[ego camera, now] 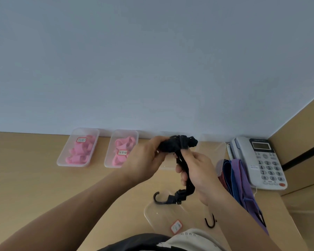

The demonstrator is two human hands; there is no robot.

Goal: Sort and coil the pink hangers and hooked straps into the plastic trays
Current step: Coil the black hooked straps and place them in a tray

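My left hand [145, 156] grips the coiled bundle of a black hooked strap [178, 144] held above the desk. My right hand [197, 171] holds the strap's loose tail, which hangs down to a dark hook [157, 197]. Below it lies a clear empty tray [158, 216] with a red-edged label. Two clear trays at the back hold pink hangers: the left tray [62, 158] and the right tray [108, 156]. Purple and blue striped straps [237, 178] lie to the right, one ending in a black hook [210, 223].
A white desk telephone [261, 160] stands at the back right beside a wooden side panel. Another clear tray [214, 147] sits behind my hands near the wall. The wooden desk [35, 178] runs left.
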